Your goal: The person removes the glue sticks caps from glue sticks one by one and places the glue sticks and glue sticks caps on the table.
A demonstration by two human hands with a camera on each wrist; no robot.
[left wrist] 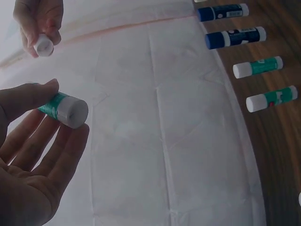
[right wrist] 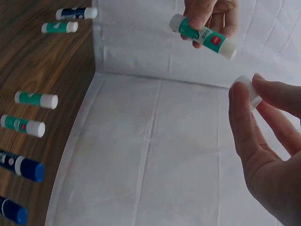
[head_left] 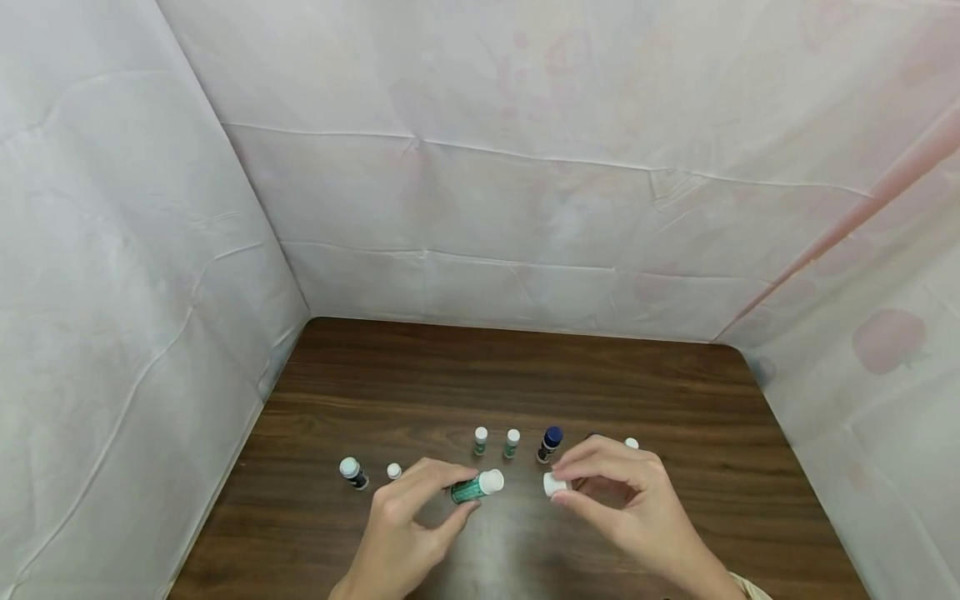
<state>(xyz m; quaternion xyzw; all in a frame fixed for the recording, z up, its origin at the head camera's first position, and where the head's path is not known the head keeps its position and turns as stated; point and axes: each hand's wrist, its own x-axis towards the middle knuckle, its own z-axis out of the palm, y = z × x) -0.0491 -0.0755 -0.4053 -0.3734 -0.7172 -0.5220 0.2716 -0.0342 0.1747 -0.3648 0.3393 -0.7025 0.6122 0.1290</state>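
My left hand (head_left: 405, 525) grips a green glue stick (head_left: 465, 492) between thumb and fingers, tilted, its white end turned toward the right. That white end (left wrist: 73, 112) shows close up in the left wrist view. Across a small gap, my right hand (head_left: 637, 504) pinches a white glue stick cap (head_left: 553, 484) between thumb and fingertips. In the right wrist view the cap (right wrist: 245, 92) is apart from the glue stick (right wrist: 203, 36). Both hands are raised over the near part of the table.
On the brown wooden table (head_left: 420, 375) stand two small green glue sticks (head_left: 480, 442) and a blue-capped one (head_left: 551, 444). A dark blue one with a white cap (head_left: 352, 472) is at the left. More are partly hidden by the hands. White sheets (head_left: 480, 208) surround the table's back and sides.
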